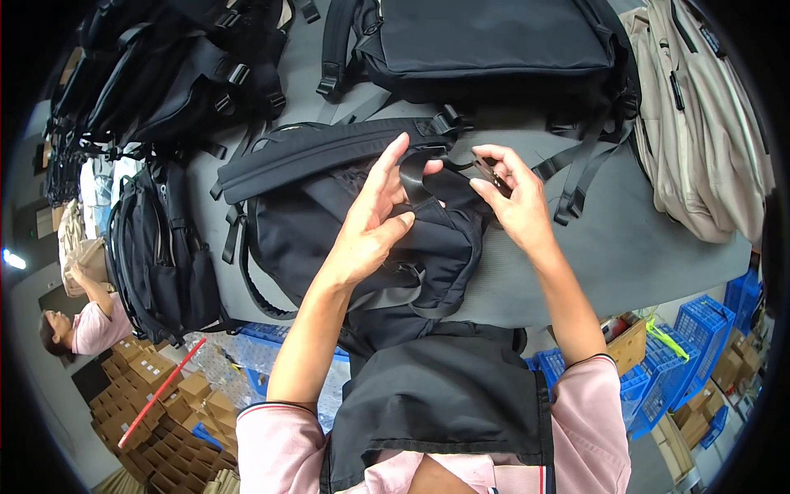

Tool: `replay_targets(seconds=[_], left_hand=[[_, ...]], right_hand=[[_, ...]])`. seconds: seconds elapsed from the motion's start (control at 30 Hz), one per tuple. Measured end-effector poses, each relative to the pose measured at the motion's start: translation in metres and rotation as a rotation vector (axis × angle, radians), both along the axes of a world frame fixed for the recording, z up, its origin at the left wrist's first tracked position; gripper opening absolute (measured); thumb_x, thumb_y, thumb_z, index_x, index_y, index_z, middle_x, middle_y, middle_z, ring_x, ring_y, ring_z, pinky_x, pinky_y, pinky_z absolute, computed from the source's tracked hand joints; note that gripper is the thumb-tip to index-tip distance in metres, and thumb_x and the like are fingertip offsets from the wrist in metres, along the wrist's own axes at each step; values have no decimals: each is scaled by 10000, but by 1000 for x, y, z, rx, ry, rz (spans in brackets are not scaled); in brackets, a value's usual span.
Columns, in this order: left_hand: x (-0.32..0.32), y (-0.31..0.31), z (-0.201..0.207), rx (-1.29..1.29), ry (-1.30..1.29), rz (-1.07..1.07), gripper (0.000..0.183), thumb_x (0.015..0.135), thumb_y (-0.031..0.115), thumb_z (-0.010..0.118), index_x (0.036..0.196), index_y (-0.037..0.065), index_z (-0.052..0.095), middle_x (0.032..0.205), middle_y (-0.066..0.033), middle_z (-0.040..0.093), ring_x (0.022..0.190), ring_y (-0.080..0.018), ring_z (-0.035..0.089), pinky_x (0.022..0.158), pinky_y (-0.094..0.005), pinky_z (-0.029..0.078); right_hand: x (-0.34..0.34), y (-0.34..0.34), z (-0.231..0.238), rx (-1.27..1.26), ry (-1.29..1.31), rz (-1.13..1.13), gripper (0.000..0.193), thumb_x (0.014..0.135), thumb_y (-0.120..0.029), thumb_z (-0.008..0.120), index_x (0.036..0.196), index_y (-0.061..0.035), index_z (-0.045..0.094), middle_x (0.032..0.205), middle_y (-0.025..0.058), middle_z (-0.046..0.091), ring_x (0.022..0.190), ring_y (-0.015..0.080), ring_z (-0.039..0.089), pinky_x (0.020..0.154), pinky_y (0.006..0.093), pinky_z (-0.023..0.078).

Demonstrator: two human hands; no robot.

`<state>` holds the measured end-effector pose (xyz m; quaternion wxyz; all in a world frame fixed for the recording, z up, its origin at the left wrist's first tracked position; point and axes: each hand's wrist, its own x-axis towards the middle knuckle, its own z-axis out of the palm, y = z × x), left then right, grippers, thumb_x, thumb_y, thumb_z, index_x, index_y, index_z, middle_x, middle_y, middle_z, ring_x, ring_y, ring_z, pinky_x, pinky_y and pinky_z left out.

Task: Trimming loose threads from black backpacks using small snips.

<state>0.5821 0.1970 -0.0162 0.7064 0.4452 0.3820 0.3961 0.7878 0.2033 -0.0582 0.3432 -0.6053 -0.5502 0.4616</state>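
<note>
A black backpack (pixel 309 239) lies on the grey table in front of me, its padded shoulder strap (pixel 321 160) across the far side. My left hand (pixel 372 222) is over the bag, thumb and index finger spread apart. Its other fingers reach behind a loop of black webbing (pixel 418 179), partly hidden by it. To the right, my right hand (pixel 517 196) pinches a small dark piece (pixel 491 174) with a brownish glint between thumb and fingers. Its exact kind is too small to tell. A black buckle (pixel 444 121) sits at the strap's end, just beyond both hands.
Another black backpack (pixel 494 41) lies beyond on the grey table (pixel 658 267). Beige bags (pixel 699 123) stand at the right, more black bags (pixel 164 239) at the left. Blue crates (pixel 666 370) and cardboard boxes (pixel 148 370) are below. A person (pixel 99 317) handles a bag far left.
</note>
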Motion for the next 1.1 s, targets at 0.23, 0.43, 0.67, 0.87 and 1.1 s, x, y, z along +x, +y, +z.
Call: replay_targets(seconds=[0.23,0.43,0.67,0.87,1.1], left_hand=[[3,-20,17,50,-104,-24,738,808,-68,509,1441,56,149,1089,-159,600,977,-203,582,943,-339,409],[4,-16,-2,-131,-163,65,707,796,-30,583,1414,35,246,1096,-140,599,967,-173,559,837,-254,429],[5,-28,-21,-291,-395,170,625,800,85,665,1341,-1,364,791,-15,524,744,-107,489,687,-208,386],[5,-36,-32,-339,-366,262,434,816,141,656,1193,-3,497,663,49,391,577,-60,323,569,-199,288],[6,-34,-36,-330,-415,280,386,823,103,636,1173,-1,511,686,48,435,602,-55,375,596,-188,323]], right_hand=[[16,-2,-14,162,-338,131,150,732,-112,696,786,-13,596,758,104,497,701,283,524,620,378,397],[35,-17,1,2,36,89,155,752,-90,707,757,15,593,736,9,414,638,103,425,581,265,354],[29,-29,15,-32,193,39,153,748,-41,691,750,52,569,813,-7,416,691,77,405,628,214,368],[25,-38,8,136,-14,41,157,724,-49,722,766,36,596,816,7,426,681,98,431,619,230,382],[34,-38,20,124,-106,219,177,747,-120,725,762,18,614,688,-28,481,610,86,440,559,231,366]])
